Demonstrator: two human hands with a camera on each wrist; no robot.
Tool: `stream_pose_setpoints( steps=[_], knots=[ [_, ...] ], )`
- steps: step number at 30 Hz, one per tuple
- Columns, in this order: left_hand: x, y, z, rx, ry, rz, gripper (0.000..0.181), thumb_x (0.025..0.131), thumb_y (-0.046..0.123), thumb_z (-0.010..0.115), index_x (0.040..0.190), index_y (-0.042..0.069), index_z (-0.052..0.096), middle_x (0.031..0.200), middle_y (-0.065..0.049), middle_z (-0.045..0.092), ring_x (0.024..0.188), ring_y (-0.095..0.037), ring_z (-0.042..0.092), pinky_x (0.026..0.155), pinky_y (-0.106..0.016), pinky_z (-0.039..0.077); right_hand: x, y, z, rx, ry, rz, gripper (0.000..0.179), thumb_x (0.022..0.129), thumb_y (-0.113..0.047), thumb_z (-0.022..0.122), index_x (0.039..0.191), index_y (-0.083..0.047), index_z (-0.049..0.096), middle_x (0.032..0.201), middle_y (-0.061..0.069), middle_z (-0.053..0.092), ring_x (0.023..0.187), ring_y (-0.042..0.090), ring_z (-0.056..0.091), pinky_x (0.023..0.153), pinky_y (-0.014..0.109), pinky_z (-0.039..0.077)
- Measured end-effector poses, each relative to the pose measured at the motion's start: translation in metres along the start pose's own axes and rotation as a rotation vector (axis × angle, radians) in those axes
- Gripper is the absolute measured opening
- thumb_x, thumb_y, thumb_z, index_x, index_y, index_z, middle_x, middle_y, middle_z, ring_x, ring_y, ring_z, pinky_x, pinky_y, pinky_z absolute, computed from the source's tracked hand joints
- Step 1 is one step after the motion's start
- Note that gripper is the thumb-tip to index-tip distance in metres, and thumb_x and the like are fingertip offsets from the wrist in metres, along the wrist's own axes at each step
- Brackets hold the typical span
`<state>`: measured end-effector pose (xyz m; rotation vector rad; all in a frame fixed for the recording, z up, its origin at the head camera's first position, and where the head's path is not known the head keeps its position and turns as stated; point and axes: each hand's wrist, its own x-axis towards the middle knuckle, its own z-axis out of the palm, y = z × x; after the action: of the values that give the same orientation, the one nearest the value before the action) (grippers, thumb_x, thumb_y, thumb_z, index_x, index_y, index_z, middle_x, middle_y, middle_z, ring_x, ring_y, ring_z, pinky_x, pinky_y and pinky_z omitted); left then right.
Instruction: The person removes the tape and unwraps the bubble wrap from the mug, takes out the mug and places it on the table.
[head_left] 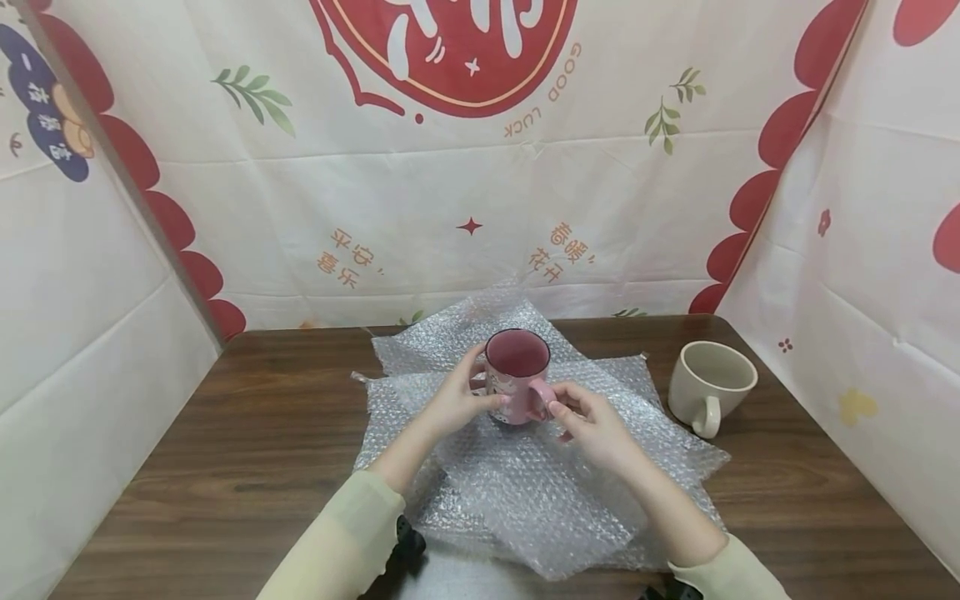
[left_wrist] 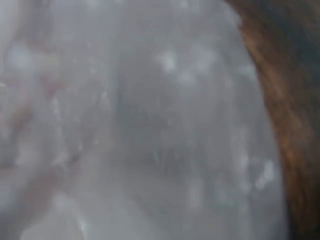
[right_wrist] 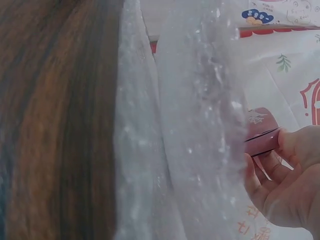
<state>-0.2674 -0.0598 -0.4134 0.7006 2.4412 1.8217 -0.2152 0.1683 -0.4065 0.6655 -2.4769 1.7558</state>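
Note:
A pink mug with a dark rim and a pale pattern stands upright over layers of bubble wrap. My left hand grips its left side, the thumb across the front and the fingers behind. On the right, my right hand pinches the mug's handle between thumb and fingers. The right wrist view shows that hand at the pink mug, partly covered by raised bubble wrap. Blurred bubble wrap fills most of the left wrist view, hiding the left hand there.
An off-white mug stands upright at the right of the dark wooden table, its handle toward the front. Bubble wrap corners reach close to it. A printed cloth hangs behind the table and along both sides.

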Motion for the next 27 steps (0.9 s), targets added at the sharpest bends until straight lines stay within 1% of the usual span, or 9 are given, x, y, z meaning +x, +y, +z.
stream_pose_setpoints(
  steps=[5,6,8,11,15,19,23,27],
  knots=[
    [-0.001,0.007,0.004,-0.006,0.007,0.015,0.09,0.078,0.005,0.078,0.15,0.01,0.025,0.13,-0.022,0.052,0.115,-0.04,0.054,0.093,-0.043,0.047,-0.005,-0.006,-0.006,-0.015,0.019,-0.002,0.023,0.097,-0.008,0.054,0.116,0.005,0.059,0.103,0.02,0.063,0.092,0.031,0.06,0.058,0.034,0.055],
    [0.0,0.004,0.006,0.003,0.013,0.022,0.09,0.078,0.007,0.079,0.15,0.011,0.026,0.13,-0.02,0.052,0.114,-0.038,0.054,0.092,-0.041,0.048,-0.007,-0.007,-0.007,-0.02,0.024,-0.002,0.024,0.097,-0.008,0.054,0.117,0.004,0.058,0.103,0.021,0.063,0.092,0.031,0.06,0.057,0.034,0.055],
    [0.0,0.007,0.008,0.017,0.021,0.025,0.09,0.077,0.007,0.08,0.149,0.011,0.027,0.129,-0.018,0.053,0.113,-0.036,0.056,0.091,-0.039,0.049,-0.009,-0.009,-0.01,-0.025,0.027,-0.01,0.024,0.097,-0.008,0.055,0.117,0.004,0.059,0.103,0.021,0.063,0.091,0.029,0.06,0.056,0.034,0.054],
    [-0.001,0.014,0.012,0.022,0.026,0.03,0.089,0.076,0.007,0.08,0.149,0.01,0.028,0.127,-0.019,0.055,0.112,-0.037,0.057,0.091,-0.039,0.049,-0.011,-0.012,-0.015,-0.031,0.018,-0.033,0.023,0.097,-0.007,0.055,0.116,0.005,0.059,0.103,0.023,0.063,0.089,0.023,0.06,0.055,0.034,0.054],
    [-0.002,0.023,0.019,0.009,0.025,0.026,0.089,0.077,0.008,0.08,0.149,0.01,0.028,0.127,-0.02,0.055,0.112,-0.038,0.057,0.089,-0.04,0.05,-0.015,-0.015,-0.026,-0.048,-0.015,-0.052,0.024,0.097,-0.008,0.054,0.117,0.006,0.058,0.101,0.021,0.063,0.087,0.016,0.059,0.055,0.035,0.054],
    [-0.002,0.033,0.026,-0.004,0.036,0.024,0.089,0.076,0.01,0.081,0.148,0.014,0.03,0.13,-0.018,0.054,0.112,-0.036,0.057,0.089,-0.04,0.05,-0.019,-0.021,-0.041,-0.078,-0.055,-0.067,0.024,0.097,-0.009,0.055,0.117,0.005,0.058,0.098,0.014,0.064,0.084,0.015,0.06,0.055,0.035,0.054],
    [-0.001,0.041,0.034,-0.001,0.045,0.022,0.088,0.075,0.011,0.082,0.147,0.016,0.032,0.13,-0.017,0.055,0.111,-0.035,0.058,0.088,-0.039,0.051,-0.023,-0.029,-0.056,-0.104,-0.096,-0.091,0.02,0.096,-0.008,0.057,0.112,0.004,0.061,0.094,0.01,0.065,0.08,0.014,0.06,0.055,0.036,0.055],
    [-0.002,0.049,0.045,-0.015,0.051,-0.01,0.089,0.074,0.011,0.083,0.148,0.015,0.032,0.128,-0.018,0.057,0.109,-0.035,0.059,0.083,-0.037,0.053,-0.028,-0.036,-0.069,-0.101,-0.127,-0.105,0.016,0.095,-0.005,0.057,0.108,0.005,0.061,0.092,0.012,0.065,0.08,0.013,0.059,0.055,0.037,0.055]
  ],
)
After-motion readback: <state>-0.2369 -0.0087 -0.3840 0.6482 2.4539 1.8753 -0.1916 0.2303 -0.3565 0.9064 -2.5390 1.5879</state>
